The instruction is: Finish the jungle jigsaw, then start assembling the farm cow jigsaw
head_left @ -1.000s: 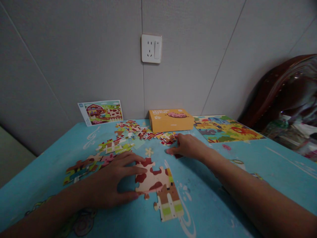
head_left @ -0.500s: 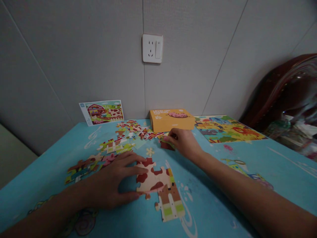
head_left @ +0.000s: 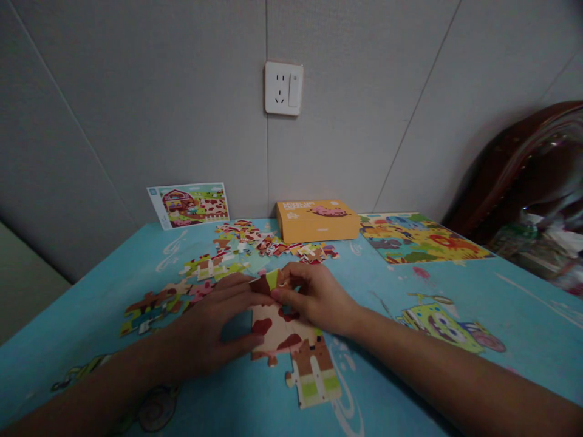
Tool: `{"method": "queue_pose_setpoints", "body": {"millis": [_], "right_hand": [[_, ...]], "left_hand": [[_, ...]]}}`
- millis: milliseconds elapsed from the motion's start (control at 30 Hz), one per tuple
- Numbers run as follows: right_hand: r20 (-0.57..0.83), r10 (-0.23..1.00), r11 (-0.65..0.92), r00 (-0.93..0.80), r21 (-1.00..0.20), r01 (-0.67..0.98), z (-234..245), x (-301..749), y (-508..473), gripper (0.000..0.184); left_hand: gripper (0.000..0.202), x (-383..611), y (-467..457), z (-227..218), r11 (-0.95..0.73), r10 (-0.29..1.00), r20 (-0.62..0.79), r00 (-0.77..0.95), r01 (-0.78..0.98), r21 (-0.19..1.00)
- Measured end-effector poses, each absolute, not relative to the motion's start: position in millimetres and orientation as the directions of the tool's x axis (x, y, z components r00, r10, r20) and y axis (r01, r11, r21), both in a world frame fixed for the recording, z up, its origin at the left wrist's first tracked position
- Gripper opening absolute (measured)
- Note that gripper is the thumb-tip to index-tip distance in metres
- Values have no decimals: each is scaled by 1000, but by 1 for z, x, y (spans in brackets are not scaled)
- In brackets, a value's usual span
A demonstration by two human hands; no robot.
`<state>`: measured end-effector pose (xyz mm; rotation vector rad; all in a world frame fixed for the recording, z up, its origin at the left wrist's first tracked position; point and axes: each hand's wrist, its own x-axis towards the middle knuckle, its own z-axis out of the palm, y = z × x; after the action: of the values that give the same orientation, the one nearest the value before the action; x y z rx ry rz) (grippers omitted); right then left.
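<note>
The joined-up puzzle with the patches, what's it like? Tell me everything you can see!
The joined-up puzzle is cream with reddish-brown patches; its nearest part has brown, green and pale fence-like stripes. It looks like thin card, with visible seams and rounded knobs. It lies flat on the blue table. The left hand seems to rest its thumb on the left edge. The right hand hides some of the far side; whether it touches there, I can't tell.

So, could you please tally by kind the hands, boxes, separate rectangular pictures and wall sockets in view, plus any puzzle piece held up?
Hands: 2 (left hand, right hand)
Held puzzle piece: 1
Orange box: 1
Pictures: 2 (leaning farm card, flat animal picture)
Wall socket: 1
Total: 7
</note>
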<state>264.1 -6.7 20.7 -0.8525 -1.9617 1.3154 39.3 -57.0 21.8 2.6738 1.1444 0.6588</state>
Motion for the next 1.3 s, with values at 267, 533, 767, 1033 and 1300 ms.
{"method": "queue_pose_setpoints", "body": {"millis": [267,533,767,1033,1300], "right_hand": [[221,750,484,-623,-825,291,28,268,-6,21],[230,765,483,-601,-822,301,23,270,-3,16],[209,764,485,-611,-811,328,23,270,-1,17],[194,755,496,-627,-794,351,25,271,-1,17],[175,715,499,-677,-806,318,26,272,-2,20]], "left_hand": [[20,42,-51,22,-625,763,492,419,671,399],[34,40,-52,17,-542,818,471,329,715,442],[26,40,-51,20,-534,820,466,331,734,419],[25,41,-50,24,-519,810,515,281,752,406],[30,43,-48,25,-520,828,486,281,708,478]]}}
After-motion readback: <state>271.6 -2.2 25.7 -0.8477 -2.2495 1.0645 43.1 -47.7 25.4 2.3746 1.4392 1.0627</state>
